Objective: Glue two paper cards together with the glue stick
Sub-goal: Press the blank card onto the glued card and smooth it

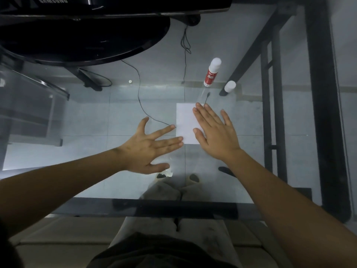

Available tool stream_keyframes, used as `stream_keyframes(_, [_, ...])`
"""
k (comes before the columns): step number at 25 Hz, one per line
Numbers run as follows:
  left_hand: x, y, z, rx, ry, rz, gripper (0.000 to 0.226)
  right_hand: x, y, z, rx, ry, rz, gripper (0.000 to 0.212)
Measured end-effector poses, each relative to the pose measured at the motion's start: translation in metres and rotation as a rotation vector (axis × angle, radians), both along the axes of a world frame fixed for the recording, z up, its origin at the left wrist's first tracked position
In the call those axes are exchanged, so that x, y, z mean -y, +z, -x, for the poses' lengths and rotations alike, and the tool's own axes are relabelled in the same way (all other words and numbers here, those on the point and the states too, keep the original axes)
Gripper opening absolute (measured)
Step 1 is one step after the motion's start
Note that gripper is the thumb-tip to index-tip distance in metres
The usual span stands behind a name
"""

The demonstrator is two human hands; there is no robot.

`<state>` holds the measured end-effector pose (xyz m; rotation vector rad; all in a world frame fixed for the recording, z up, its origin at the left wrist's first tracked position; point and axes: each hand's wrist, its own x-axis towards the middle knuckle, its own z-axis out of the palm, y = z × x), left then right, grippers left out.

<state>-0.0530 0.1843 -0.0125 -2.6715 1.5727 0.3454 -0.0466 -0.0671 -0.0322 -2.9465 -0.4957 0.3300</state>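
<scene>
A white paper card [185,120] lies flat on the glass table [108,117]; whether a second card lies under it I cannot tell. My right hand [216,132] rests flat on the card's right half, fingers spread. My left hand [150,147] is open with its palm down, its fingertips at the card's left edge. The glue stick [212,72], white with a red label, stands uncapped behind the card. Its white cap [229,86] stands just to its right.
A black monitor base [83,39] fills the far left of the table. Thin black cables [141,97] run under the glass toward the card. A black table frame [320,105] runs along the right side, and the table's dark front edge [173,207] is near me.
</scene>
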Motion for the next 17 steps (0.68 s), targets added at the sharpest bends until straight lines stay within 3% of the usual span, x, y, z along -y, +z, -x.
stream_keyframes(2, [0.000,0.000,0.006,-0.014,0.027,0.114,0.059,0.000,-0.001,0.000,0.005,0.008,0.004,0.059])
stream_keyframes(5, [0.027,0.002,-0.001,-0.103,0.481,0.215,0.054,0.001,0.000,0.001,0.012,0.010,0.009,0.058])
stream_keyframes(7, [0.048,-0.003,-0.005,-0.130,0.680,0.142,0.055,0.001,0.001,0.000,0.014,0.011,-0.002,0.058])
stream_keyframes(11, [0.062,-0.017,-0.001,-0.067,0.706,-0.030,0.061,0.001,0.002,0.000,-0.012,0.016,0.022,0.058])
stream_keyframes(17, [0.062,-0.019,-0.001,-0.041,0.703,-0.005,0.061,0.000,0.016,0.006,0.025,-0.066,0.091,0.062])
